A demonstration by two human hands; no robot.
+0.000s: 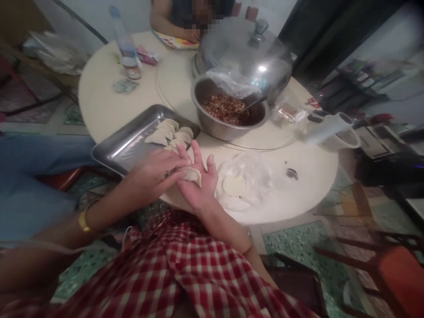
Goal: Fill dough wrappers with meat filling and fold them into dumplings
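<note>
A folded dumpling lies across the palm of my right hand, whose fingers are stretched out and floury. My left hand comes in from the left and pinches the dumpling's left edge with closed fingers. Both hands hover over the near edge of the round cream table. Just behind them a metal tray holds several finished dumplings. A steel bowl of minced filling with a spoon in it stands further back. To the right of my hands a clear plastic bag with round dough wrappers lies on the table.
A large steel lid leans behind the bowl. A water bottle and a small jar stand at the back left. White cups sit at the right edge. Another person sits at the far side. A chair stands lower right.
</note>
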